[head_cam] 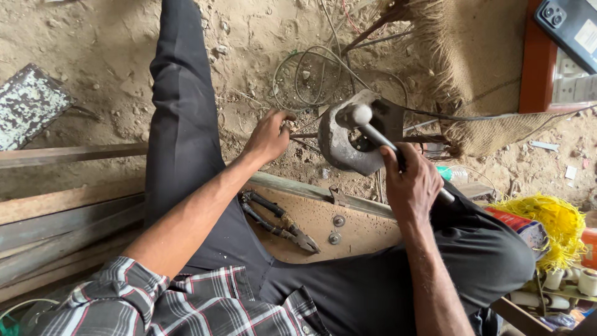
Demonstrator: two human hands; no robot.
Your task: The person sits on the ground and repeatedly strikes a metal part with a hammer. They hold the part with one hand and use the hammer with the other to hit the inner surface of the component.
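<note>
A person sits low with legs stretched over sandy ground, seen from above through a head-worn camera. Nearest the viewer are a plaid shirt [186,305] and dark trousers [373,286]. Between the legs lies a worn wooden board [348,227] with bolts in it, and on it rests a pair of pliers [280,223], untouched. The right hand [411,183] is clenched round the dark handle of a hammer [373,134], whose rounded steel head sits against the upper rim of a heavy, ring-shaped cast metal piece [348,140]. That metal piece stands on the ground just beyond the board, tilted on edge, with its hollow centre facing the camera. The left hand [268,137] reaches to the left side of the piece, fingers curled and pinching what looks like a thin rod or wire that leads toward it; exactly what it grips is too small to tell. The work in hand seems to be hammering at the metal piece while the other hand steadies something against it; a further blow would call for a firm hold on the left and a strike kept clear of those fingers. Farther off lie loose wires [317,68] coiled in the dirt, a fringed burlap mat [472,56], a bundle of yellow fibre [553,227] at the right and a speckled slab [28,102] at the far left.
</note>
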